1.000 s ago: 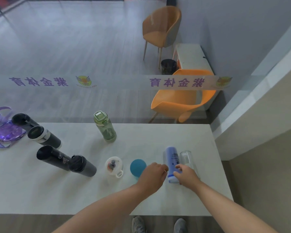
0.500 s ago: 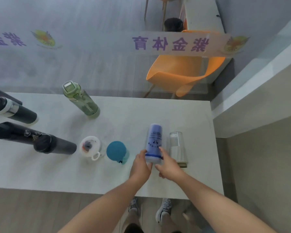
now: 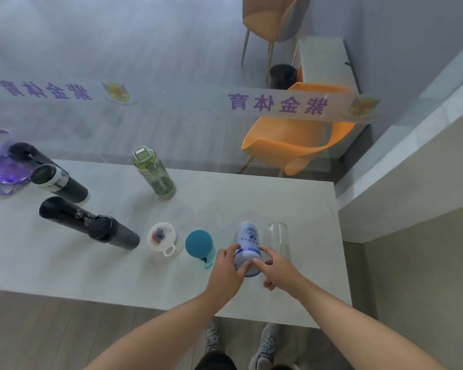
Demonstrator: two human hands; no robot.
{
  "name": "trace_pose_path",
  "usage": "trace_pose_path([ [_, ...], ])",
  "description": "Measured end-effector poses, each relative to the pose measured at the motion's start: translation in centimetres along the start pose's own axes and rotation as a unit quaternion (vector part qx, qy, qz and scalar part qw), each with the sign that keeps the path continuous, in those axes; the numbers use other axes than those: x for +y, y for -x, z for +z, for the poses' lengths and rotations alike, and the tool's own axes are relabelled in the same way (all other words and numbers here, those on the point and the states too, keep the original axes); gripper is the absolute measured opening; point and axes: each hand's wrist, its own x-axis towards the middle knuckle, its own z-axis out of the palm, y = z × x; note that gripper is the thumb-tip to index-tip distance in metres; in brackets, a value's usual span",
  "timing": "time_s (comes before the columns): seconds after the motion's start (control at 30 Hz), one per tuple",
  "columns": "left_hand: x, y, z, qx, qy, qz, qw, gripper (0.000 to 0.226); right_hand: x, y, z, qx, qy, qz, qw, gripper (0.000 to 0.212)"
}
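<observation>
Blue bottle (image 3: pixel 247 240) stands near the front edge of the table (image 3: pixel 292 204), between a teal bottle (image 3: pixel 199 243) and a clear glass (image 3: pixel 277 236). Left hand (image 3: pixel 226 269) grips its lower part, fingers curled round it. Right hand (image 3: pixel 276 269) holds the opposite side, forefinger laid across it.

White bench (image 3: pixel 251 198) w/ faint marbling stands against a glass partition (image 3: pixel 198 134). A frosted band (image 3: pixel 275 105) across it carries mirrored purple characters + a sunburst logo (image 3: pixel 362 106). Beyond the glass: grey plank floor (image 3: pixel 118 36), orange shell chair (image 3: pixel 292 145) close by, tan chair (image 3: pixel 267 12) further back, low white cabinet (image 3: pixel 321 60) along a blue-grey wall (image 3: pixel 385 36), and a dark round bin (image 3: pixel 282 76), probably, beside it. Beige wall (image 3: pixel 425 276) at right. Light soft, even.
</observation>
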Motion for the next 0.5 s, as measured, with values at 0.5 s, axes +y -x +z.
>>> trace_pose_path([
  [0.5,2.7,-2.8,-4.8,0.033,-0.258,0.148,0.954,0.027,-3.9,0.0,0.6,0.054,-0.106,-0.018,0.993,0.025],
])
